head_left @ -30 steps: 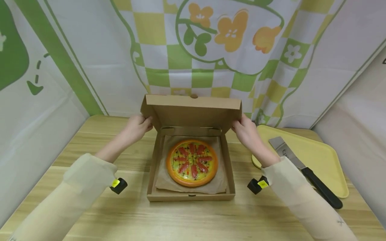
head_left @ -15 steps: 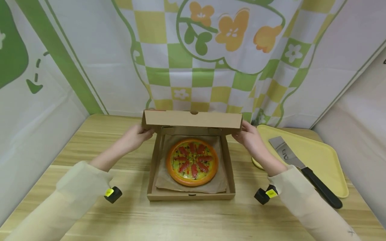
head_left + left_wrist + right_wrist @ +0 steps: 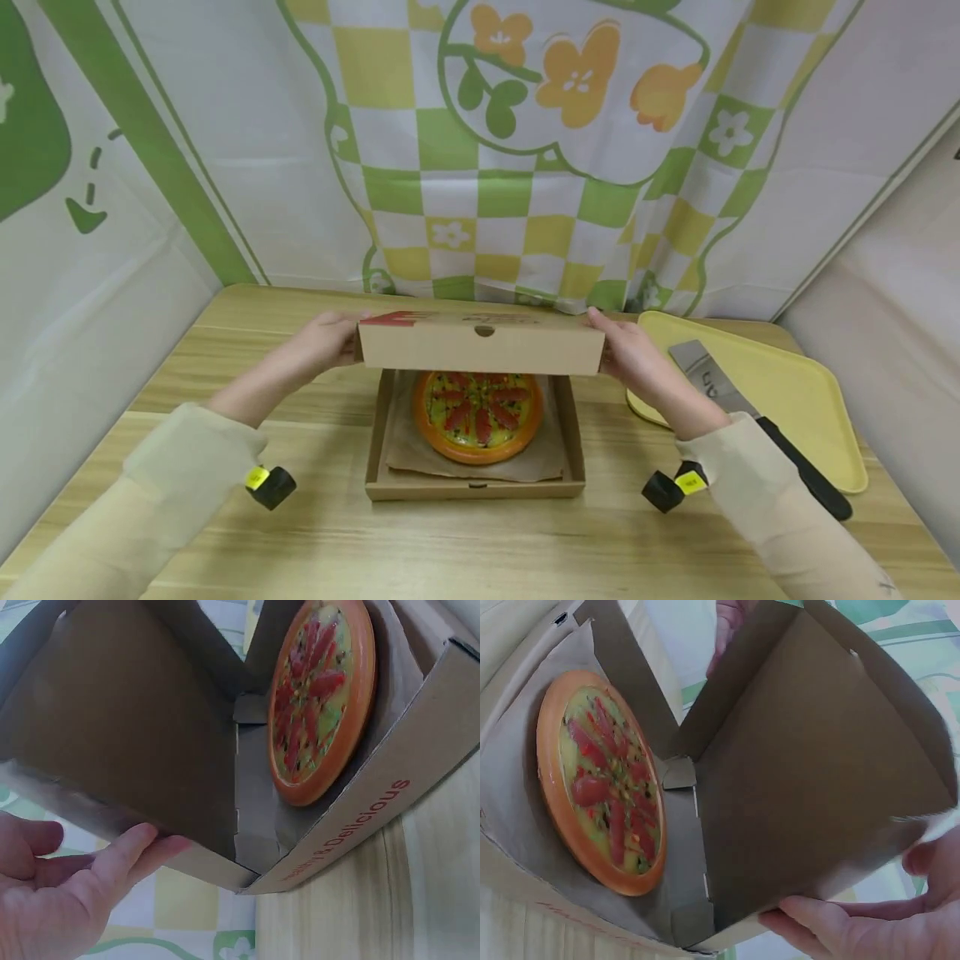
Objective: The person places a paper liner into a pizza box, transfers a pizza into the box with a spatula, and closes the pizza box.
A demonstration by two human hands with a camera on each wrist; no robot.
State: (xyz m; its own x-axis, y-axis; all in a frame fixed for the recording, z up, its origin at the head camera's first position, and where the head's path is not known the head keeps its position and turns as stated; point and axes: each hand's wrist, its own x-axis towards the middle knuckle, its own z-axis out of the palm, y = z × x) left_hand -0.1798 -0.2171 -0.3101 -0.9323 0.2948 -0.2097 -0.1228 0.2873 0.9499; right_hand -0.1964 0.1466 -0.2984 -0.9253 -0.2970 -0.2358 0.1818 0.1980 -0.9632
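An open cardboard pizza box (image 3: 476, 492) sits on the wooden table, its lid (image 3: 480, 348) tilted partway over the base. Inside on brown paper lies a pizza (image 3: 480, 425) with an orange rim and red toppings; the lid hides its far edge in the head view. My left hand (image 3: 322, 342) holds the lid's left side, with fingertips (image 3: 142, 838) on the side flap. At the opposite side my right hand (image 3: 637, 362) holds the lid, its thumb near the top corner and its fingertips (image 3: 799, 911) against the flap.
To the right a yellow tray (image 3: 813, 408) carries a spatula (image 3: 791, 454) with a black handle, which reaches over the tray's front edge. A checked, flowered curtain (image 3: 502, 200) hangs close behind the box. White fabric walls stand at both sides.
The lid has swung down and towards me, so its printed top now shows and it covers the back of the pizza. Both hands have moved with it.
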